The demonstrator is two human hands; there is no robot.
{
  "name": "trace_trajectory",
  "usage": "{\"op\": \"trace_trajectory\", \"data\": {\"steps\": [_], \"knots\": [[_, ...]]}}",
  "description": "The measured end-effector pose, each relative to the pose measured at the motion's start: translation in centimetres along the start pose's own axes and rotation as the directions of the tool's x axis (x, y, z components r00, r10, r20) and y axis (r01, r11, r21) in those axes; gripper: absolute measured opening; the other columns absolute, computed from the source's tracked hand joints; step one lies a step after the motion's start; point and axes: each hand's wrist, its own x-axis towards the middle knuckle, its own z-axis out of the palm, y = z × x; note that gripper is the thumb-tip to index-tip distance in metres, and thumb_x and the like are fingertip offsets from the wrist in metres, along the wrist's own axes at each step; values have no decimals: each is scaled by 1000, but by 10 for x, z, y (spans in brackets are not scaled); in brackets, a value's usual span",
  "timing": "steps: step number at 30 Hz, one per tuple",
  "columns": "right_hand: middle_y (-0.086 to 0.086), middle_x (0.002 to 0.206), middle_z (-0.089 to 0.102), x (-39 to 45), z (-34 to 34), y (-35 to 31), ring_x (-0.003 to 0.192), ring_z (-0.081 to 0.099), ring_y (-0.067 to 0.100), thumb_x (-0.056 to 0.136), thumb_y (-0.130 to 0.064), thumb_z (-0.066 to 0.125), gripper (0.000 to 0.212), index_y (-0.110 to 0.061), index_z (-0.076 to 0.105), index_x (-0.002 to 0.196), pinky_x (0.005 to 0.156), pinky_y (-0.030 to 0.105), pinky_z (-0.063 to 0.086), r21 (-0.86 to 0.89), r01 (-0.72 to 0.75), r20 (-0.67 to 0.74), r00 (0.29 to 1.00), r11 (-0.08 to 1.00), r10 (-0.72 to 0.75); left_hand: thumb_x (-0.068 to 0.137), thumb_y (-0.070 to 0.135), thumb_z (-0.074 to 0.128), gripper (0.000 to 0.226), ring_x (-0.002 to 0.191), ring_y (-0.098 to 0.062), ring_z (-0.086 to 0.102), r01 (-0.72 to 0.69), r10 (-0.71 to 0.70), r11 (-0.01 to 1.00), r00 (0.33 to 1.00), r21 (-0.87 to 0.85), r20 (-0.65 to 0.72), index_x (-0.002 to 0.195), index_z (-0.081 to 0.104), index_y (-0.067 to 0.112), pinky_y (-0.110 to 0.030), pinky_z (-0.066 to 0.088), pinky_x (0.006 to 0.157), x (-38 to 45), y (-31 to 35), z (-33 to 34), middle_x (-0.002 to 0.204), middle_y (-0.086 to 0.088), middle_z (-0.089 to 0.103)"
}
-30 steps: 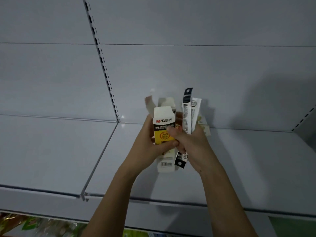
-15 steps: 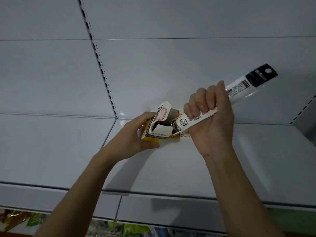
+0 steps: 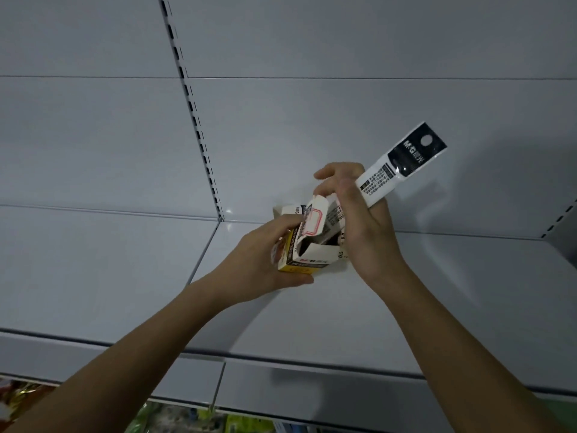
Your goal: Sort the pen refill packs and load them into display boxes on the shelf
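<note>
Apparently mid-loading, the left hand (image 3: 265, 264) grips the display box (image 3: 307, 248) on the shelf (image 3: 437, 307) while the right hand (image 3: 365, 223), at its 2 o'clock, clutches a refill pack (image 3: 396, 167) that next needs steering into the box's open top.

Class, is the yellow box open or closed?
Open: the box's flap stands raised, showing its dark inside.

Left hand (image 3: 265, 260) cupped, thumb beneath, gripping. Right hand (image 3: 362, 220) upright, fingers apparently curled, gripping; index raised.
</note>
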Motion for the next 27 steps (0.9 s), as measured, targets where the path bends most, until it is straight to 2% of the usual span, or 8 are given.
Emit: {"op": "trace_trajectory", "data": {"steps": [5,8,11,13,17,21,24,27], "knots": [[0,124,56,-3,-3,7,117,58,14,98,-34,46,27,-48,69,94,94,34,50,-161,-31,204,977,987,64,67,31,89,81,110,-8,59,16,-16,1000,1000,11,-9,135,45,32,-31,51,91,2,-3,0,125,14,59],[-32,91,64,1,-11,-10,87,61,-14,96,-18,60,19,-26,65,114,71,8,48,-179,-34,220,973,983,74,68,28,89,79,111,-6,58,19,-19,1000,1000,-13,-16,135,48,28,-30,51,92,3,-4,0,124,16,59],[-17,84,66,9,-23,-27,64,58,-3,92,-21,65,19,-15,64,109,58,13,45,-165,78,21,997,983,-75,69,29,89,76,111,-2,57,39,-40,999,999,-27,-16,133,49,30,-28,49,92,3,-5,0,122,20,59],[-9,80,62,13,-25,-31,63,55,7,93,-20,58,14,-9,65,97,55,17,43,-152,146,-74,985,978,-158,70,28,88,79,114,-7,56,24,-24,999,1000,-29,-5,136,46,29,-26,48,93,4,-6,1,126,18,58],[9,73,62,13,-10,-7,64,56,13,100,-23,53,24,-9,64,83,59,25,44,-295,-19,-35,999,955,9,69,26,88,79,113,-6,57,9,-9,999,1000,-35,-16,134,44,33,-19,46,92,6,-3,1,125,19,58],[-6,85,63,14,-12,6,78,63,13,91,-19,64,5,-23,61,91,66,29,50,-341,78,12,997,937,-79,70,26,88,78,114,-5,57,18,-20,999,999,-48,-26,132,43,39,-17,48,91,6,-3,2,123,22,57],[-15,94,58,12,-19,-5,84,67,15,90,-22,68,19,-24,56,105,65,27,56,-336,215,-51,968,917,-245,71,24,87,76,113,-2,56,28,-31,996,999,-80,-33,133,45,33,-13,47,88,7,-6,-1,122,22,56],[-13,83,66,11,-14,-3,80,68,11,88,-12,71,12,-22,63,90,65,23,54,-374,223,-18,969,900,-248,70,23,88,77,111,-2,57,28,-31,996,999,-81,-39,131,43,39,-12,46,87,7,-6,-1,120,22,57]]}}
